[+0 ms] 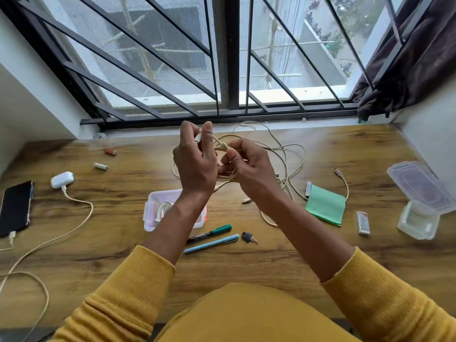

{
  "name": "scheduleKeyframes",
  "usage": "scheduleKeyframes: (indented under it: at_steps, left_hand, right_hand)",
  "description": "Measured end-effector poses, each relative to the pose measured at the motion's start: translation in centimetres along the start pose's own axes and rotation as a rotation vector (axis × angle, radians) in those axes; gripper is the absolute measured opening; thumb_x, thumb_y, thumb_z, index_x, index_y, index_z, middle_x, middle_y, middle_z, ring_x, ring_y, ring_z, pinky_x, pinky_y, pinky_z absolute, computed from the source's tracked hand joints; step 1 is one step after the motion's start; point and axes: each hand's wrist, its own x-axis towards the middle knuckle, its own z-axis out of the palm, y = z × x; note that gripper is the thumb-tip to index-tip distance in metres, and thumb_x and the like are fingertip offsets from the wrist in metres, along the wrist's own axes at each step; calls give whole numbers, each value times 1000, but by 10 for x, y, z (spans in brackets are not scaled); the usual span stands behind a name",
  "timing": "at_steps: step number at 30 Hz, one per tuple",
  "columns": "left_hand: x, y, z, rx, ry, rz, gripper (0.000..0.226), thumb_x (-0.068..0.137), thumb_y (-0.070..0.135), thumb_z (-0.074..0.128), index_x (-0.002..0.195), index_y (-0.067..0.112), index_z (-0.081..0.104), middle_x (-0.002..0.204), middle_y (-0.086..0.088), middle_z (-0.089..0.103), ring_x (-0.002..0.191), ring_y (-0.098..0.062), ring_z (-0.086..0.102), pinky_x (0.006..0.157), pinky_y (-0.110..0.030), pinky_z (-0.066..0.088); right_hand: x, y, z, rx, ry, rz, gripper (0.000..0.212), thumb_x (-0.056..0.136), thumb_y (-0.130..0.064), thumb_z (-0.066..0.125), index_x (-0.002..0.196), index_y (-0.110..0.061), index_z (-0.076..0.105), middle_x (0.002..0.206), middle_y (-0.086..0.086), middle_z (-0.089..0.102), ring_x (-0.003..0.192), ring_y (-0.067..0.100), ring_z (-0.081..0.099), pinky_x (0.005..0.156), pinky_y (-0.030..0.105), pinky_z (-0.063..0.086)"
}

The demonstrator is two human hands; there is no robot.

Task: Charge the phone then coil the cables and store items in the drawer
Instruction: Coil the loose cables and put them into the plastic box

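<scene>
Ribbed mustard sleeves; both hands pinch looped cream cable over woodgrain desk.

window: far side, dark diagonal bars, daylight coming in
curtain: dark, bunched far right
desk: wood-grain top

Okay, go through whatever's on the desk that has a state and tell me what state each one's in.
phone: plugged in, screen dark
earbuds case: closed, cable attached
cream cable: partly coiled
left hand: gripping the cable
right hand: gripping the cable
small box: open, coiled cable inside
green marker: capped
</scene>
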Motion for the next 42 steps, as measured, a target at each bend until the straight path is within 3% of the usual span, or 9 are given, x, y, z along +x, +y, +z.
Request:
scheduleKeyframes:
  at_steps: [8,16,20,22,25,28,31,37,42]
  left_hand:
    - [8,-4,-7,55,7,127,31,109,32,57,90,8,52,65,-4,57,54,-20,62,52,-45,50]
    - [12,-1,-7,-105,-23,-94,31,100,33,72,81,13,59,67,3,64,60,-20,67,58,-40,55]
    - [7,4,-4,-269,-14,-291,41,94,31,82,106,12,47,58,2,61,42,-17,61,45,-30,47]
    - [6,5,-5,-272,-7,-337,50,91,33,84,107,13,41,55,1,61,39,-19,60,43,-28,46]
    - [5,6,-7,-216,-38,-282,42,91,38,84,101,11,54,57,-2,65,40,-17,63,41,-26,44]
    - [2,5,-8,-187,-110,-192,39,93,45,79,83,8,69,59,1,69,41,-15,64,41,-28,48]
    - [-1,0,-10,-163,-201,-96,41,95,48,76,78,10,74,61,2,70,47,-14,67,45,-37,55]
    - [0,-9,-10,-179,-454,4,15,95,29,80,107,19,82,92,6,79,75,-22,72,66,-47,59]
    - [10,-19,-11,-100,-556,-17,19,95,27,80,109,14,80,102,3,73,87,-15,71,73,-36,62]
  right_hand:
    - [-2,-6,-9,-78,-81,-93,29,100,-12,71,128,-14,61,83,16,65,76,35,74,62,44,65]
    - [0,-3,-7,-302,45,-293,33,100,-19,73,132,-20,71,75,6,68,61,19,73,56,40,64]
    - [3,1,-5,-450,135,-392,27,98,-23,72,125,-18,75,70,-3,69,57,14,66,57,44,59]
    - [3,3,-4,-476,164,-415,24,97,-19,74,120,-15,77,68,-10,64,55,5,58,56,29,53]
    - [1,4,-1,-515,201,-437,22,96,-17,76,117,-13,78,64,-24,50,54,-6,50,58,14,39]
    - [0,5,1,-513,227,-457,18,98,-17,73,115,-13,78,69,-19,62,57,-2,58,58,26,51]
    - [1,4,-1,-482,271,-462,17,100,-18,69,114,-15,78,78,-3,76,63,14,71,59,44,58]
    - [5,6,-13,-482,352,-438,13,102,-21,68,108,-17,79,76,-5,74,64,13,70,58,45,55]
    - [7,10,-17,-490,306,-439,16,101,-22,69,110,-12,78,78,-3,75,65,10,71,57,42,57]
